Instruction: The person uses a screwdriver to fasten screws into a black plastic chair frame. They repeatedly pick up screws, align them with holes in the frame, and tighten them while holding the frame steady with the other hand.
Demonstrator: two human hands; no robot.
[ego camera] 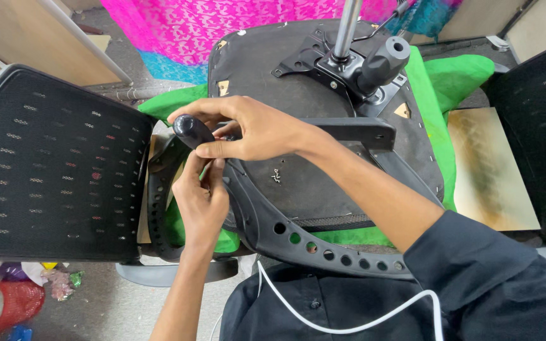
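Note:
An office chair seat (pixel 298 82) lies upside down on green cloth, its metal mechanism and gas post (pixel 347 28) pointing up. A black mesh backrest (pixel 52 164) stands at its left, joined by a curved black plastic bracket (pixel 298 237) with round holes. My right hand (pixel 248 129) grips a black rounded tool handle (pixel 192 131) where the bracket meets the seat. My left hand (pixel 202 199) reaches up from below and pinches at the same spot, fingertips under the handle. What the left fingers hold is hidden.
Green cloth (pixel 450 82) covers the surface under the seat. A pale board (pixel 491 167) lies at the right, beside another black mesh part (pixel 538 126). Pink and blue fabric (pixel 197 31) hangs at the back. A red basket (pixel 4 306) sits on the floor.

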